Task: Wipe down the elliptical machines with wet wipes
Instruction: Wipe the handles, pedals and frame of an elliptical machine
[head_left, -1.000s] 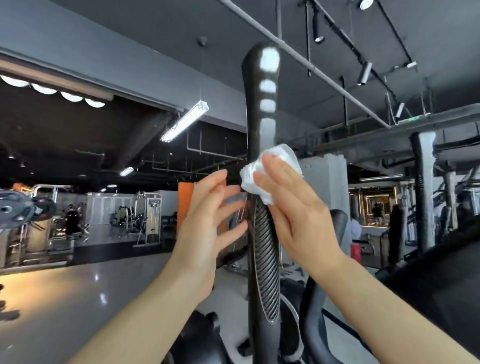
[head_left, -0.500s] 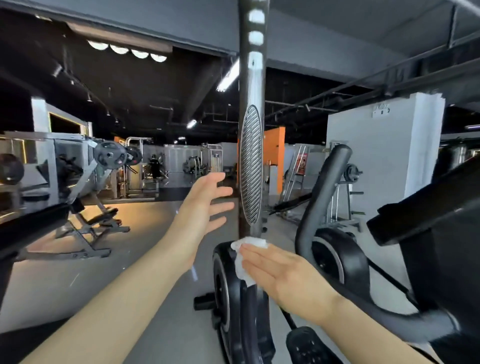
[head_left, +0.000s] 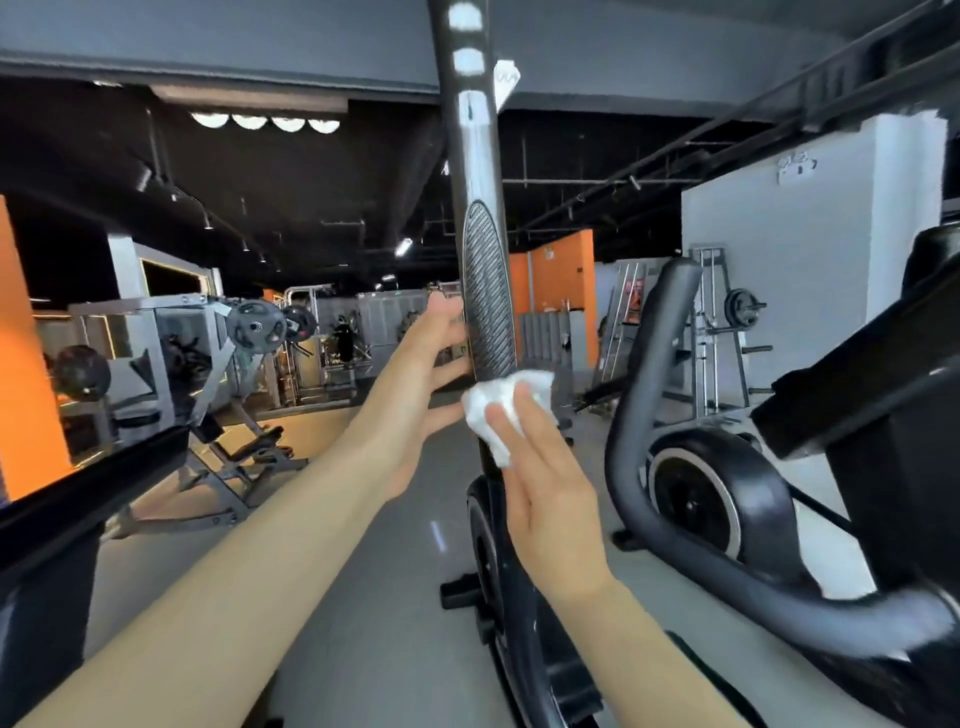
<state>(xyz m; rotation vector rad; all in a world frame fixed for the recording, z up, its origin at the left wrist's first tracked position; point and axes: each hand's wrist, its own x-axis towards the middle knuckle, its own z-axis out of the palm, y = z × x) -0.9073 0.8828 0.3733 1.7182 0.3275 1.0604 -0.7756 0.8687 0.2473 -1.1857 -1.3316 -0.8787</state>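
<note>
Right hand (head_left: 550, 493): fingers straight, pressing a crumpled wet wipe (head_left: 501, 402) flat against the upright handlebar (head_left: 480, 208) of the nearest elliptical machine (head_left: 511, 597), just below the ribbed grip panel (head_left: 488, 296). Left hand (head_left: 415, 395): open, fingers extended, steadying the bar from its left side; contact appears light, though the fingertips partly merge with the bar in this view. Progress: wiping is under way on this bar; no moisture trace can be confirmed, so finished areas cannot be judged. Flywheel housing, lower frame and the neighbouring machine (head_left: 727, 493) on the right likely remain. Beyond, weight benches (head_left: 228, 447) stand on the floor.
</note>
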